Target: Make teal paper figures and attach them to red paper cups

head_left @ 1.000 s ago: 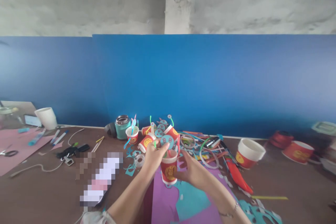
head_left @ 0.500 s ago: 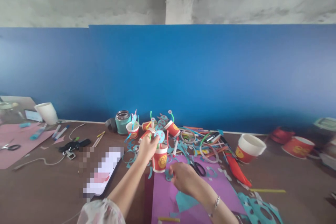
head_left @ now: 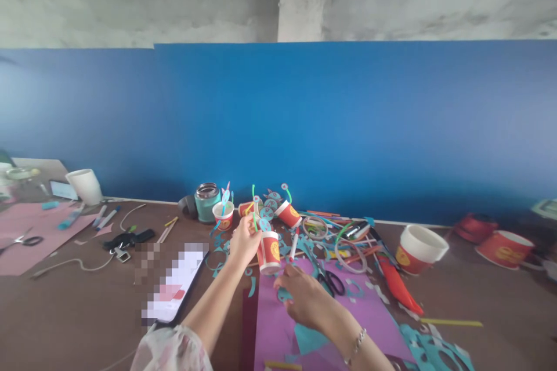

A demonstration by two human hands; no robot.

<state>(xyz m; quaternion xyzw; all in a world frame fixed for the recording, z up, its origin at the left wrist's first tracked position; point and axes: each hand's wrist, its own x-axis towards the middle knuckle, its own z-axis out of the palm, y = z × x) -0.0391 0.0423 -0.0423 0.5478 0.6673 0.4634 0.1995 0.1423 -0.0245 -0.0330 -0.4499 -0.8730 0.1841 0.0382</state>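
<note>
My left hand (head_left: 244, 243) is closed at the rim of a red-and-white paper cup (head_left: 269, 254), which leans slightly over the top edge of a purple sheet (head_left: 278, 330). Beside its fingertips is a small light-blue paper disc (head_left: 265, 224) with a drawn face. My right hand (head_left: 302, 295) hovers low over the purple sheet, fingers loosely curled and apart, close to a blue paper scrap (head_left: 284, 294). Whether it touches the scrap I cannot tell. Black-handled scissors (head_left: 334, 283) lie just beyond the right hand.
Behind stand decorated cups (head_left: 223, 215) and a teal flask (head_left: 207, 203). Straws, pens and tape rings (head_left: 352, 255) are heaped to the right, near a red pouch (head_left: 398, 284) and a white-topped cup (head_left: 420, 249). A phone (head_left: 176, 287) lies left. A blue partition (head_left: 331, 127) bounds the table.
The cup has risen a little and tilted, with my left hand now at its rim. A red straw that stuck up from it no longer shows. My right hand's fingers have spread somewhat.
</note>
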